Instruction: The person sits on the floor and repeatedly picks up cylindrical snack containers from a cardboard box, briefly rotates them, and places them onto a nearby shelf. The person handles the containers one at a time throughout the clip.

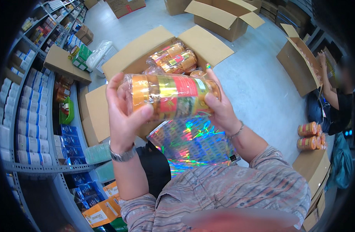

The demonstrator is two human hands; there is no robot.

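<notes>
Both hands hold up a clear-wrapped plastic jar pack (pixel 177 94) with orange lids and a red, gold and green label, lying sideways. My left hand (pixel 121 110) grips its orange-lidded end, thumb in front. At the other end, my right hand (pixel 225 112) is closed round it with the thumb pressed on the wrap. Just behind, an open cardboard box (pixel 208 41) contains similar wrapped jars (pixel 175 58); the held pack hides part of them. Below the pack, a shiny rainbow-coloured sheet or bag (pixel 191 143) lies close to my body.
Metal shelving (pixel 55 169) with white containers and blue boxes runs along the left. Another open carton (pixel 220 25) stands farther back. On the right, a person (pixel 342 100) reaches toward a tall open carton (pixel 299 65), near stacked orange-lidded jars (pixel 308 135). Orange boxes (pixel 98 214) sit at lower left.
</notes>
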